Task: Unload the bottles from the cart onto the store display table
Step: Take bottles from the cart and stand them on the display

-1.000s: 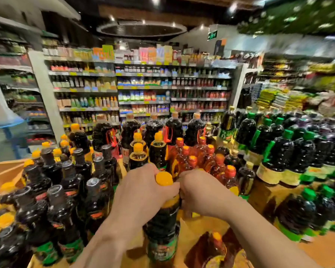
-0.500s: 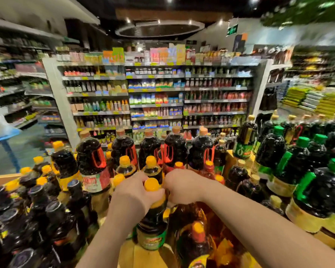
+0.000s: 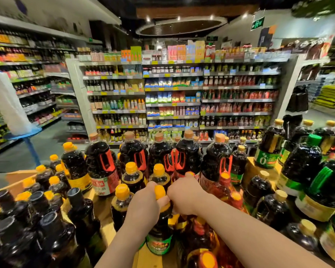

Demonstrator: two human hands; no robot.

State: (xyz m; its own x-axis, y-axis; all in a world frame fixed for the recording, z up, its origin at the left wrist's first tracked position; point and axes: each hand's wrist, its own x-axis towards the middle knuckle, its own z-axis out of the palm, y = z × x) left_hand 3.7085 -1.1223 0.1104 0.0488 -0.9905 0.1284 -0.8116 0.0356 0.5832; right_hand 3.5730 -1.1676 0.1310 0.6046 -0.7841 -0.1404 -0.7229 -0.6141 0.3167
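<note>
Hands meet at the neck of one dark bottle above the crowded desk.

Left hand (image 3: 143,205) wraps the neck of the yellow-capped bottle (image 3: 160,225), whose green label shows below the wrist while its base is hidden among neighbours; the yellow cap (image 3: 159,191) peeks out between both hands. Right hand (image 3: 184,194) is curled, touching the left, but whether it grips this neck or an amber bottle (image 3: 197,235) underneath cannot be told. Black-capped bottles (image 3: 46,225) at far left are cut off by the frame. Bare wooden desk (image 3: 104,207) shows only in gaps. Green-handled jugs (image 3: 317,182) on the right are blurred, labels unreadable.
</note>
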